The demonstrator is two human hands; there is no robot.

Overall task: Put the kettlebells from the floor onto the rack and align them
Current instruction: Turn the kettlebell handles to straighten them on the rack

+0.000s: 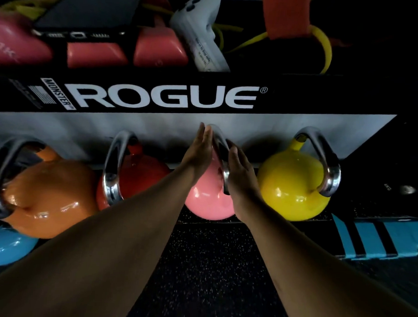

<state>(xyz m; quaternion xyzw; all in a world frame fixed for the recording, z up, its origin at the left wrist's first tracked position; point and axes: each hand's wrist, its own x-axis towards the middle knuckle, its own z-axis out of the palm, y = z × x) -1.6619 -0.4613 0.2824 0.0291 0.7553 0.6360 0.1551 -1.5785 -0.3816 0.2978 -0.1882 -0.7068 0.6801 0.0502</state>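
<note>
1. Both hands flank the steel handle (pixel 219 149) of the pink kettlebell (pixel 207 201): left hand (pixel 198 151) flat, fingers (pixel 203 134) straight and open; right hand (pixel 238 169) loosely cupped against it, not clenched.
2. The pink kettlebell sits on the rack shelf (pixel 224 221), between the red kettlebell (pixel 141 170) and yellow kettlebell (pixel 294 185).
3. To do it well, probably press evenly from both sides, turning the handle to match its neighbours' angle.

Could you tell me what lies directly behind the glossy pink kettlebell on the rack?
Behind the glossy pink kettlebell only a pale grey back panel shows. Both hands, left and right, cover its handle and hide part of what lies behind it.
</note>
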